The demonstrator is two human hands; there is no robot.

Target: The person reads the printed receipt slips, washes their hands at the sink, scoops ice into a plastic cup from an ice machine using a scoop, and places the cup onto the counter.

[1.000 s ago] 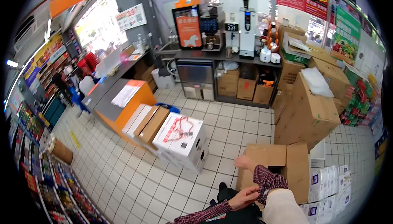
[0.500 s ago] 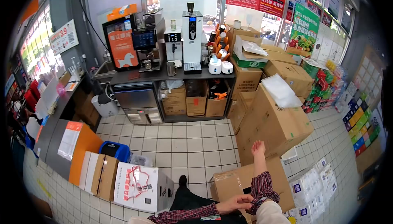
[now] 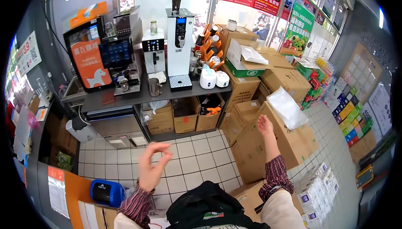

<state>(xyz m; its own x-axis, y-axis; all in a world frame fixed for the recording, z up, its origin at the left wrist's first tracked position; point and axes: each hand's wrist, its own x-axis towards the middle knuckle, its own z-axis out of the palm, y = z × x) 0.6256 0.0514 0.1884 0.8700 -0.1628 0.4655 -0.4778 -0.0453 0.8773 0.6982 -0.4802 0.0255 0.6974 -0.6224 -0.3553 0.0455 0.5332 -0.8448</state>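
My left hand [image 3: 154,167] is raised in the air above the tiled floor, thumb and fingers curved apart with nothing between them. My right hand [image 3: 264,125] reaches forward in front of a tall cardboard box [image 3: 293,141]; its fingers are loosely bent and nothing shows in them. Whether it touches the box I cannot tell. A white plastic packet [image 3: 287,107] lies on top of that box, just right of this hand. Dark plaid sleeves cover both forearms, with a pale garment pushed up above them.
Ahead is a dark counter [image 3: 134,98] with a white dispenser [image 3: 179,49], a coffee machine [image 3: 121,57] and a metal pitcher [image 3: 154,87]. Stacked cartons [image 3: 245,88] stand on the right. A blue bin [image 3: 106,193] is at lower left, wrapped packs [image 3: 314,199] at lower right.
My left hand has let go of the right sleeve cuff and swung left and up. My right hand has moved up and forward. The view has come closer to the counter.
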